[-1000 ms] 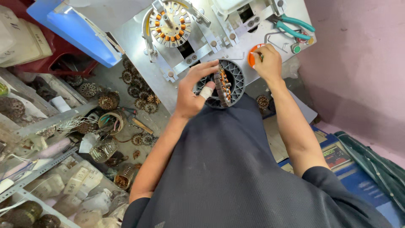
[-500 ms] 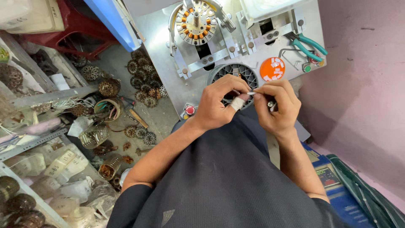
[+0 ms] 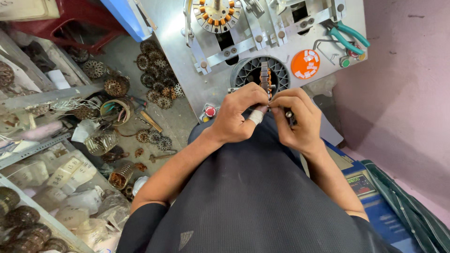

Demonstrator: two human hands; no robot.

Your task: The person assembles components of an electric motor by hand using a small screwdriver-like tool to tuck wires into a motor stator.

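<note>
Both hands pinched at the stator ring's [image 3: 260, 75] near edge: left hand [image 3: 239, 115] and right hand [image 3: 297, 119] clamped on copper winding [image 3: 269, 86]; best kept steady, fingertips close.

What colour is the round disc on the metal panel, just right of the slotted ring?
Orange disc, dotted with small white pieces; the head view shows it clearly.

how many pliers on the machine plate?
1: teal-handled pliers at the plate's upper right, above the orange disc. Others may be hidden past the frame edge or under the hands.
</note>
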